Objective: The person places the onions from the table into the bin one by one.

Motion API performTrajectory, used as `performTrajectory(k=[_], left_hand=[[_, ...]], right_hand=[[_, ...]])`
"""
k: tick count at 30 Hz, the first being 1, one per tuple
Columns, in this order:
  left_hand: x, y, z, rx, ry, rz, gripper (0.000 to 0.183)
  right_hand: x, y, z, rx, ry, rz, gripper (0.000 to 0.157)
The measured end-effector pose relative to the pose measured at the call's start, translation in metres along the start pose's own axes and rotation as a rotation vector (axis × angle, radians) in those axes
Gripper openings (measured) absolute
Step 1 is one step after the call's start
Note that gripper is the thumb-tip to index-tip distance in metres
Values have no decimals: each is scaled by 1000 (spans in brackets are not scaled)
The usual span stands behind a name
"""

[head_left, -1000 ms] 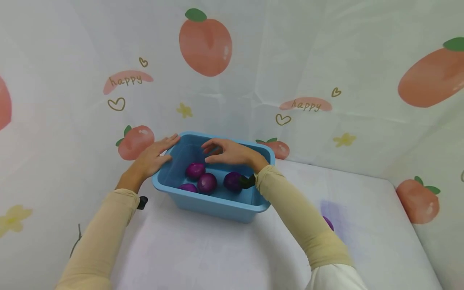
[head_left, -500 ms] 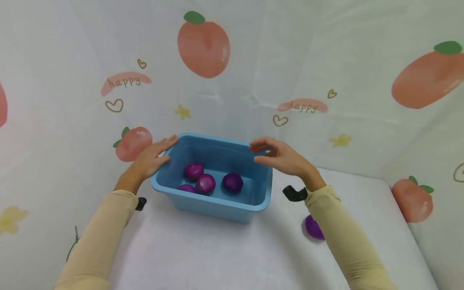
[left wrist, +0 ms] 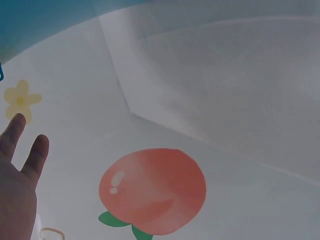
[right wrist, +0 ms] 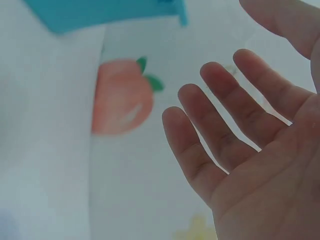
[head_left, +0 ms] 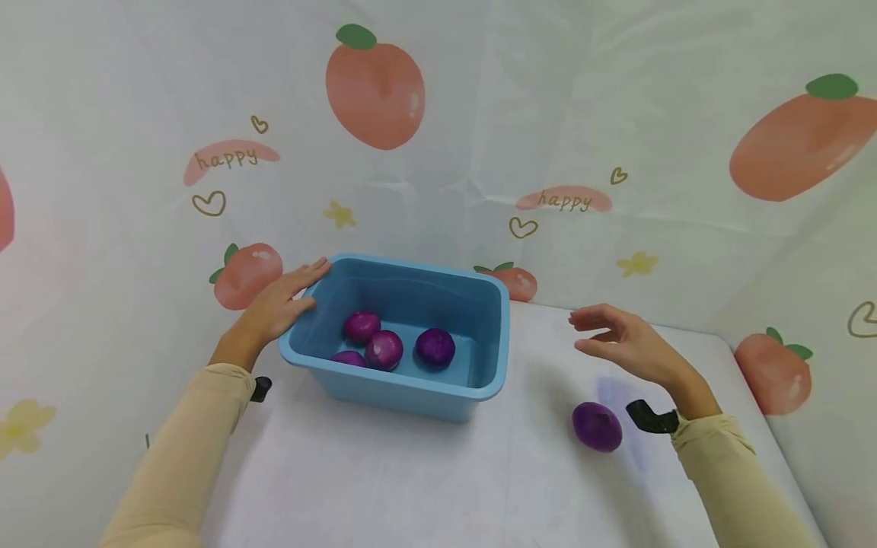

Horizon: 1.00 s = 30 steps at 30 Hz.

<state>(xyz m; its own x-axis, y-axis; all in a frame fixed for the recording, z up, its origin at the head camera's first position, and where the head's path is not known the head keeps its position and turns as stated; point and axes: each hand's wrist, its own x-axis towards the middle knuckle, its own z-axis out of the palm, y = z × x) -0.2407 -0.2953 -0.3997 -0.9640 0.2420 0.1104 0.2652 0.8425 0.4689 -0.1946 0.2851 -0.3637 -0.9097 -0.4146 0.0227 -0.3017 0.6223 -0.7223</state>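
A blue plastic bin (head_left: 397, 394) stands on the white-covered table, with several purple onions inside, among them one onion (head_left: 435, 348) apart on the right and another onion (head_left: 384, 350) nearer the left. My left hand (head_left: 277, 304) rests on the bin's left rim, fingers extended. Over the table to the right of the bin, my right hand (head_left: 626, 342) hovers with loosely bent, spread fingers and holds nothing; the right wrist view shows its bare palm (right wrist: 270, 185). Below it, a single purple onion (head_left: 597, 427) lies on the table.
A white cloth printed with peaches and hearts (head_left: 438, 114) hangs as a wall close behind the bin. The table's right edge (head_left: 767, 434) meets this cloth. Each wrist wears a black camera mount, such as the right mount (head_left: 651, 417).
My right hand has moved from above the inside of the bin out to the right, over the table. The onion on the table has come into full view. My left hand stays on the rim.
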Motion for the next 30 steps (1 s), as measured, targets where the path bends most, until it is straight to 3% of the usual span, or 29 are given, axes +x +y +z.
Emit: performTrajectory(k=[7, 18, 30], left_hand=[[-2, -4, 4, 5, -4, 11, 64], [0, -2, -1, 3, -2, 14, 64], [0, -2, 0, 13, -10, 7, 65]], right_hand=[[-32, 33, 2, -57, -17, 83, 50], [-62, 71, 33, -79, -65, 126, 68], [-74, 97, 64, 69, -165, 248, 80]])
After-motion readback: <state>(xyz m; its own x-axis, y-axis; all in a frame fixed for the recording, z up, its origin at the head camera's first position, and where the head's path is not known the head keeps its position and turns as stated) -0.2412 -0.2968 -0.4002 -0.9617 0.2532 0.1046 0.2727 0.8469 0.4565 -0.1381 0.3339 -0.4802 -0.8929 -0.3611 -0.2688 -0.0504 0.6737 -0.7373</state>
